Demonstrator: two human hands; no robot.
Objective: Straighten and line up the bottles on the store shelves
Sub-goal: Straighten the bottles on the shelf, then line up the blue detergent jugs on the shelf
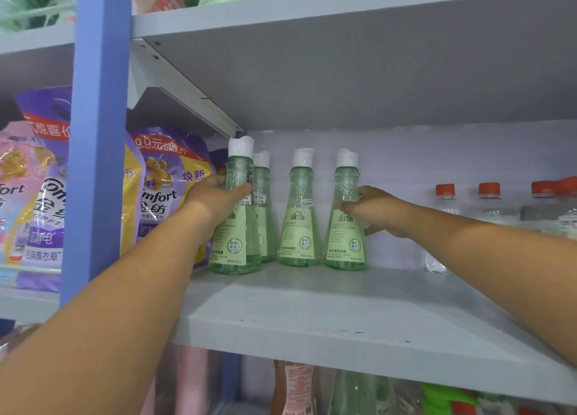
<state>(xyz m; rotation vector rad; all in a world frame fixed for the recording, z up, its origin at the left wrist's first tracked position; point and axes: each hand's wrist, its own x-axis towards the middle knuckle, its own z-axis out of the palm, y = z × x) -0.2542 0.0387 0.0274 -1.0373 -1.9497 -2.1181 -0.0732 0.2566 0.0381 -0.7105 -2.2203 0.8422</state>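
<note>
So I've got four green bottles toward the back left of the shelf [312,314]. My left hand [215,201] is wrapped round the leftmost bottle [236,227], which sits forward of the one tucked behind it [263,208]. My right hand [374,210] grips the rightmost bottle [346,215]; the middle bottle [299,215] stands untouched. I'd say halfway: the row isn't even yet, and the red-capped bottles [446,202] by the right edge look untouched.

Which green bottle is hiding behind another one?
The second green bottle from the left. It stands farther back, partly hidden by the leftmost green bottle, which the left hand holds. The other two stand in plain view.
</note>
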